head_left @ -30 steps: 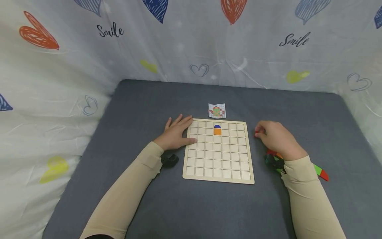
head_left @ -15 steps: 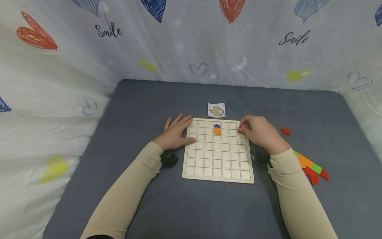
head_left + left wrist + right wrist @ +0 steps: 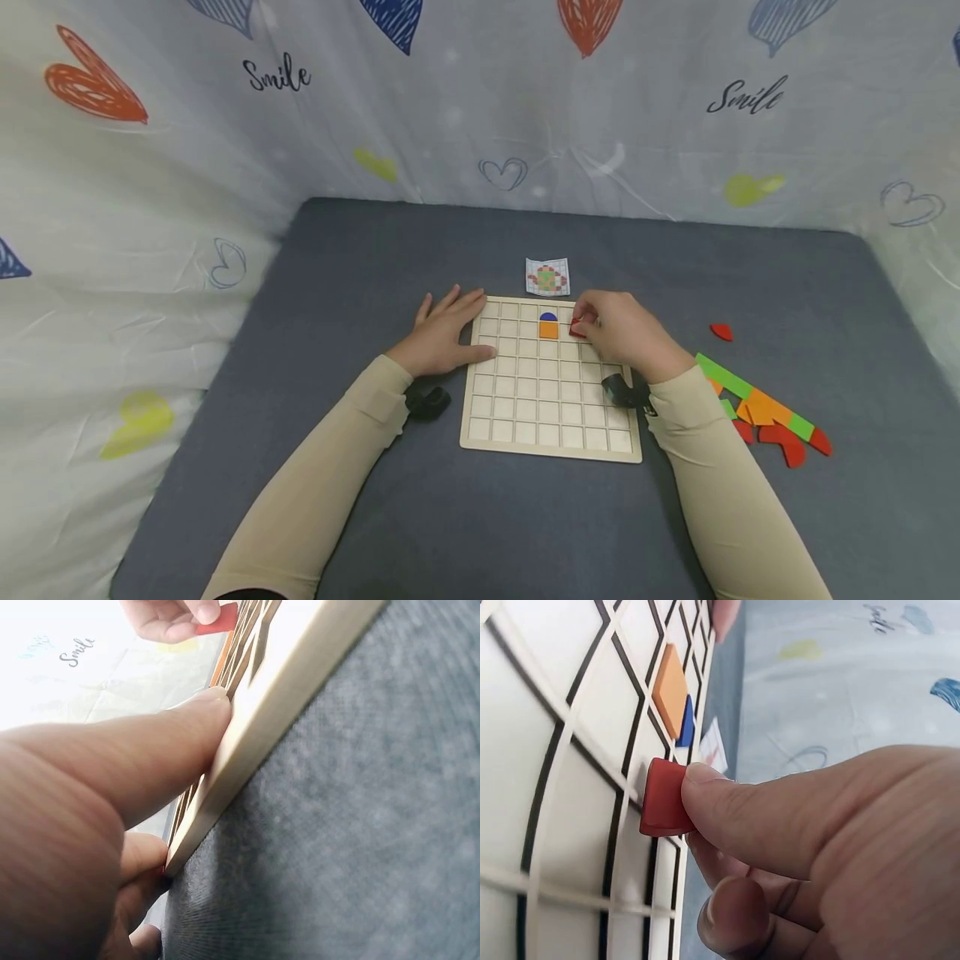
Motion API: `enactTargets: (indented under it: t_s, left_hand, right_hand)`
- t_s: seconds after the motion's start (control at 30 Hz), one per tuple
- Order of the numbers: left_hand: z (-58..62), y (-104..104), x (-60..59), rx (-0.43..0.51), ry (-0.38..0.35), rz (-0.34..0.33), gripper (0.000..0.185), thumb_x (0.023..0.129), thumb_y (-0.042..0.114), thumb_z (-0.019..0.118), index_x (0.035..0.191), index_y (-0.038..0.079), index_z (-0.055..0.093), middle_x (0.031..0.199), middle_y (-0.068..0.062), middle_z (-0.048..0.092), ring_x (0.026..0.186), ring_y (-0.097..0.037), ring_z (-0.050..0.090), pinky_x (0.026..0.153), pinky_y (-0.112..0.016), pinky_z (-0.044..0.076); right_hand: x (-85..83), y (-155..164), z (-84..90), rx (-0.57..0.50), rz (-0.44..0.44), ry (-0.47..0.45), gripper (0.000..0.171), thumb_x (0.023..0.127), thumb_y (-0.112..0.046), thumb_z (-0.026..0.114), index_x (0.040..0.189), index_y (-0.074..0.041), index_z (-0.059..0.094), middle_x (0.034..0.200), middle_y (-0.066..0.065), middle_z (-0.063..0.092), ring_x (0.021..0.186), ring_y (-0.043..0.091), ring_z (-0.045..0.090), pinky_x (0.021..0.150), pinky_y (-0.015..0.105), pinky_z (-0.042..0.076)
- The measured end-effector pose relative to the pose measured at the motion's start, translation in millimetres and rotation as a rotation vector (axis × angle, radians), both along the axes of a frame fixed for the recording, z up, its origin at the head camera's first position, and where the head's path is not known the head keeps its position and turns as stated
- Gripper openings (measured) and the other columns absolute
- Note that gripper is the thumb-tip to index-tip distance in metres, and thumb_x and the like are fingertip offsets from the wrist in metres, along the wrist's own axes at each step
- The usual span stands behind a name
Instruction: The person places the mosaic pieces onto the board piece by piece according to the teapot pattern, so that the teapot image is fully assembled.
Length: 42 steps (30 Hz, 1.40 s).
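A grey felt-like tabletop [image 3: 420, 250] fills the scene, walled on three sides by a pale sheet [image 3: 150, 167] printed with hearts and the word "Smile". On the tabletop lies a wooden grid board [image 3: 551, 417] of shallow square cells; two cells near its far edge are filled, an orange square tile [image 3: 548, 331] with a blue half-round tile [image 3: 548, 317] touching it on the far side. The right hand [image 3: 618, 333] pinches a red tile [image 3: 577, 328] between thumb and fingertips, low over the cell just right of the orange one. Behind that grip, past the board's far edge, sits a small pattern card [image 3: 547, 277]. Off to the hand's right lie loose green, orange and red tiles [image 3: 761, 408]. The left hand [image 3: 442, 337] rests flat, fingers straight, against the board's left edge.
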<state>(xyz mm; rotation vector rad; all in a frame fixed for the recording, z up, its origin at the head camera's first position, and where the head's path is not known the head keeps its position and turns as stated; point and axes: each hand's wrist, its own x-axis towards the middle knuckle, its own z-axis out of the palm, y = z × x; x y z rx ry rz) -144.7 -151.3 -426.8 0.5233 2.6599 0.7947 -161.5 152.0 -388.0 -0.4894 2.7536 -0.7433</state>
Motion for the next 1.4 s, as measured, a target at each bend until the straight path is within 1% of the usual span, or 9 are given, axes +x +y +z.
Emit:
enactTargets:
  t_s: [0.07, 0.23, 0.33, 0.53, 0.77, 0.93, 1.17, 1.4]
  left_hand:
    - [-0.3, 0.2, -0.1, -0.005, 0.000, 0.000, 0.094, 0.099, 0.057, 0.068, 0.170, 0.017, 0.021, 0.177, 0.002, 0.013, 0.164, -0.025, -0.004, 0.127, -0.055, -0.019]
    - [-0.5, 0.7, -0.1, -0.006, 0.005, -0.002, 0.094, 0.099, 0.056, 0.068, 0.170, 0.017, 0.020, 0.177, 0.003, 0.013, 0.164, -0.025, -0.004, 0.127, -0.055, -0.019]
    - [-0.5, 1.0, -0.2, -0.008, 0.004, -0.003, 0.094, 0.099, 0.057, 0.068, 0.170, 0.017, 0.020, 0.177, 0.003, 0.013, 0.164, -0.025, -0.004, 0.127, -0.055, -0.019]
    - [0.1, 1.0, 0.0, -0.004, 0.007, -0.002, 0.093, 0.099, 0.056, 0.069, 0.169, 0.016, 0.022, 0.177, 0.001, 0.014, 0.164, -0.026, -0.003, 0.127, -0.056, -0.019]
    - [0.4, 0.7, 0.4, -0.003, 0.004, -0.002, 0.093, 0.099, 0.055, 0.069, 0.169, 0.016, 0.022, 0.177, 0.002, 0.013, 0.164, -0.026, -0.004, 0.127, -0.055, -0.019]
    - [0.4, 0.5, 0.4, 0.001, 0.009, -0.002, 0.094, 0.099, 0.055, 0.070, 0.169, 0.015, 0.022, 0.177, 0.001, 0.014, 0.164, -0.026, -0.003, 0.126, -0.056, -0.019]
    - [0.5, 0.2, 0.5, -0.003, 0.013, -0.003, 0.094, 0.099, 0.055, 0.069, 0.169, 0.015, 0.022, 0.177, 0.001, 0.014, 0.164, -0.027, -0.003, 0.127, -0.056, -0.019]
    - [1.2, 0.9, 0.6, -0.012, 0.009, 0.000, 0.095, 0.098, 0.055, 0.070, 0.169, 0.016, 0.022, 0.177, 0.001, 0.014, 0.164, -0.026, -0.004, 0.127, -0.056, -0.019]
  right_hand:
    - [-0.7, -2.8, -0.7, -0.001, 0.006, -0.003, 0.006, 0.103, -0.012, 0.067, 0.106, -0.007, 0.069, 0.090, 0.007, 0.067, 0.066, 0.021, 0.054, 0.060, 0.034, 0.045]
    - [-2.0, -8.2, -2.0, 0.003, 0.023, 0.001, 0.006, 0.104, -0.013, 0.067, 0.106, -0.008, 0.069, 0.092, 0.007, 0.068, 0.075, 0.022, 0.057, 0.068, 0.037, 0.048]
    - [-2.3, -9.7, -3.4, -0.002, 0.033, -0.002, 0.006, 0.104, -0.013, 0.066, 0.104, -0.008, 0.069, 0.092, 0.007, 0.069, 0.077, 0.023, 0.058, 0.070, 0.038, 0.048]
    - [-2.6, -10.1, -6.7, -0.013, 0.054, 0.011, 0.005, 0.103, -0.011, 0.068, 0.101, -0.008, 0.071, 0.089, 0.006, 0.069, 0.077, 0.022, 0.059, 0.071, 0.038, 0.049]
    - [-3.5, -11.1, -9.9, -0.005, 0.069, 0.020, 0.009, 0.103, -0.011, 0.068, 0.102, -0.006, 0.074, 0.091, 0.006, 0.072, 0.079, 0.022, 0.062, 0.074, 0.040, 0.052]
    - [-2.8, -11.4, -10.3, -0.002, 0.066, 0.025, 0.010, 0.103, -0.011, 0.069, 0.103, -0.005, 0.076, 0.093, 0.008, 0.073, 0.082, 0.022, 0.064, 0.076, 0.041, 0.054]
    - [-1.2, -10.1, -10.7, -0.022, 0.055, 0.025, 0.009, 0.102, -0.011, 0.070, 0.103, -0.005, 0.076, 0.094, 0.008, 0.074, 0.081, 0.021, 0.065, 0.074, 0.041, 0.054]
    - [1.4, -7.5, -6.5, -0.028, 0.051, -0.001, 0.010, 0.101, -0.009, 0.070, 0.107, -0.006, 0.078, 0.101, 0.010, 0.076, 0.093, 0.026, 0.068, 0.082, 0.044, 0.056]
